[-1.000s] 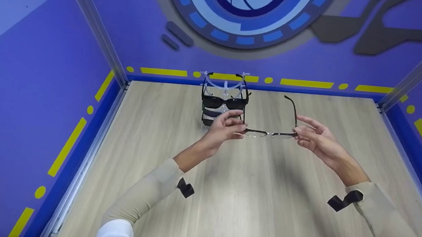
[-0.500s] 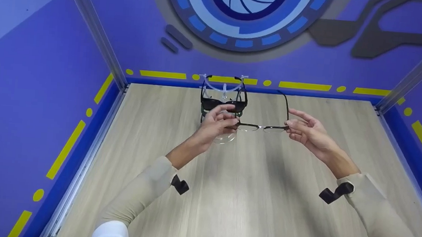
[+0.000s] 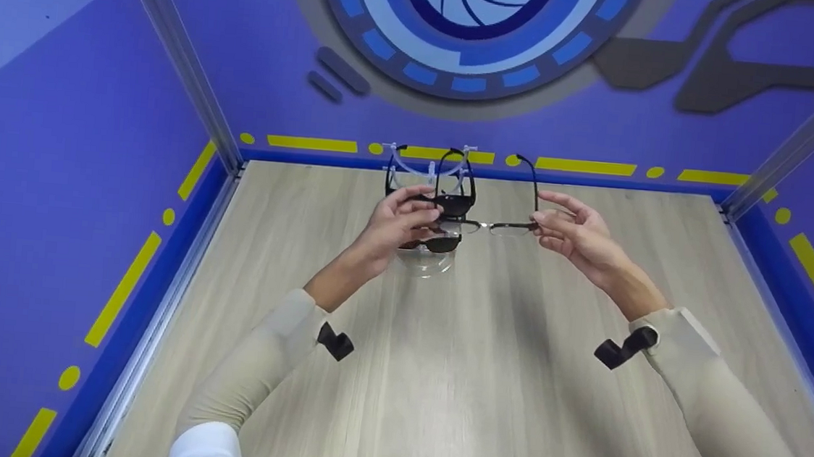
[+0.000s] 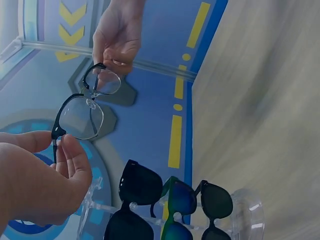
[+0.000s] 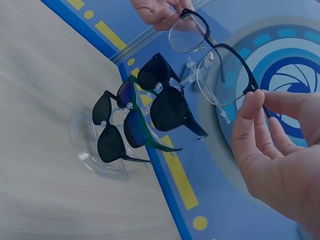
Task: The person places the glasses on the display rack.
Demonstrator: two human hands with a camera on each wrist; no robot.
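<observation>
Both hands hold a pair of clear-lensed eyeglasses (image 3: 512, 227) with a black upper rim, its temples unfolded and pointing away. My left hand (image 3: 394, 226) pinches the left hinge corner. At the opposite corner, my right hand (image 3: 582, 235) pinches the frame between thumb and fingers. Just behind the left hand stands a clear plastic eyewear stand (image 5: 100, 165), partly covered in the head view. Black sunglasses (image 5: 169, 109) sit highest of the sunglasses on it. Below them are green-framed sunglasses (image 5: 135, 127) with blue lenses, then dark sunglasses (image 5: 110, 143) near the base.
A pale wooden table (image 3: 438, 391) lies under the arms. Purple-blue printed panels (image 3: 245, 63) enclose its back and sides, with metal posts (image 3: 174, 43) at the corners. The stand is close to the back panel.
Both hands have carried the eyeglasses left and farther back, bringing them in front of the stand. The stand's lower sunglasses and clear base now show below the left hand.
</observation>
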